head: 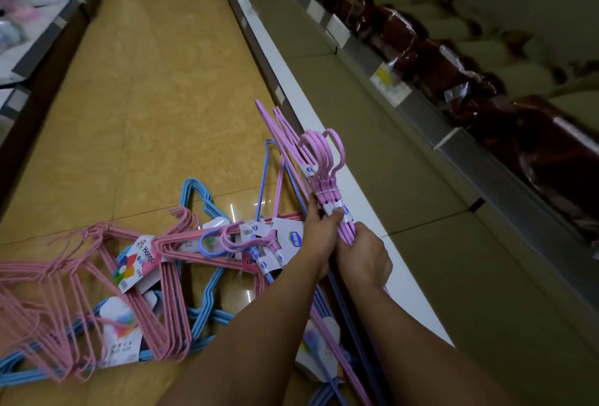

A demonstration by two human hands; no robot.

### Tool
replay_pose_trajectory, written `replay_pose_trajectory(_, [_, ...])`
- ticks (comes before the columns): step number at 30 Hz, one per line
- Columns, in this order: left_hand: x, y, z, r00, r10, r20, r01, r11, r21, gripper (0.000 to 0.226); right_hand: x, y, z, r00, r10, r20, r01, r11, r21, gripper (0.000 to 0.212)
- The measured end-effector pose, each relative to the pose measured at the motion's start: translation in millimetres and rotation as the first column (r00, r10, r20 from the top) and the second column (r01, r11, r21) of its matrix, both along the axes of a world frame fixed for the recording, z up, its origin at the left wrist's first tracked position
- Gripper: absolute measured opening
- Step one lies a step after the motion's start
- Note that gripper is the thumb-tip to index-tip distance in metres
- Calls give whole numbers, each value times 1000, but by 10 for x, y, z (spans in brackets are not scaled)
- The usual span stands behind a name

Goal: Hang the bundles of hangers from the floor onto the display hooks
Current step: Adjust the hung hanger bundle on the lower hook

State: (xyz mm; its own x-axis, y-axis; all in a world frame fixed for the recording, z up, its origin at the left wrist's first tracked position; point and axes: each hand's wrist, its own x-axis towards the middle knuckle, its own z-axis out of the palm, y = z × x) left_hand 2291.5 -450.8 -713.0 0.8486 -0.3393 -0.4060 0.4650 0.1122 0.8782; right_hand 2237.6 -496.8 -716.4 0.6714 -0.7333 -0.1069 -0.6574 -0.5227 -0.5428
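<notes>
A pink bundle of hangers [319,162] is lifted off the floor, its hooks pointing up and away, beside the shelf's white base. My left hand [319,227] grips its neck just below the white band. My right hand [364,253] clasps the same bundle's shoulders right beside it. On the yellow floor lies a heap of other bundles: pink wire hangers [64,292] with a colourful card label, blue hangers [197,198] under them, and a pink and blue bundle [233,240] next to my left wrist. No display hooks show.
A low grey shelf [405,211] with a white front edge runs along the right, with dark red wrapped packages [453,65] on the tier above. Another shelf unit [39,16] lines the left. The yellow tiled aisle [155,81] stretches ahead between them.
</notes>
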Motion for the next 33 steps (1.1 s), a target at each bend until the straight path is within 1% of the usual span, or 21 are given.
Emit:
replay_pose_trajectory(3, [-46,175,514,999,32,5,-32,999,32,42,-40,133,523,999,29,-44,-30,999,-14,24])
replay_pose_trajectory(6, [-132,405,1150,1000,12,5,-13,996,92,45,-132,317,1161,996,63,-71,-63,998,-5,28])
replay_pose_trajectory(8, [-141,606,1615,1000,17,-10,-15,989,146,38,-167,434,1645,992,90,-90,-89,996,9,30])
replay_pose_trajectory(11, [-116,1004,2271,995,87,-41,-73,958,277,40,-218,607,2286,985,128,-116,-123,991,44,29])
replay_pose_trajectory(13, [-82,1351,2718,990,141,12,-135,909,395,42,-232,729,2717,976,166,-142,-161,986,48,29])
replay_pose_trajectory(16, [-77,1835,3341,986,141,91,-168,801,575,52,-251,952,3318,941,276,-197,-275,961,32,27])
replay_pose_trajectory(18, [-82,2152,3737,984,145,106,-179,736,652,60,-251,1124,3729,910,364,-198,-365,930,35,25])
replay_pose_trajectory(21, [-129,2552,4224,990,80,118,-142,647,749,74,-253,1354,4264,857,477,-195,-480,877,34,28])
replay_pose_trajectory(23, [-158,2860,4557,993,54,108,-120,589,799,82,-200,1524,4664,805,562,-191,-571,821,7,26])
replay_pose_trajectory(25, [-183,3111,4830,994,31,103,-104,509,854,85,-138,1693,5015,737,649,-189,-665,746,-33,23])
replay_pose_trajectory(28, [-210,3480,5273,993,46,106,-116,461,880,85,-12,2054,5555,615,761,-206,-788,602,-132,20])
replay_pose_trajectory(29, [-235,3586,5414,991,65,119,-135,431,892,83,30,2177,5686,570,791,-220,-821,544,-171,21])
replay_pose_trajectory(30, [-255,3678,5532,986,83,144,-164,374,913,80,73,2284,5802,525,818,-234,-848,481,-221,23])
replay_pose_trajectory(31, [-287,3803,5647,977,98,187,-208,296,932,75,102,2409,5937,476,840,-260,-871,412,-267,27])
replay_pose_trajectory(32, [-330,3921,5759,971,82,226,-238,219,946,68,131,2516,6060,429,858,-281,-887,342,-310,31])
replay_pose_trajectory(33, [-376,4046,5833,969,51,243,-248,167,954,61,165,2616,6150,377,875,-305,-899,267,-346,33])
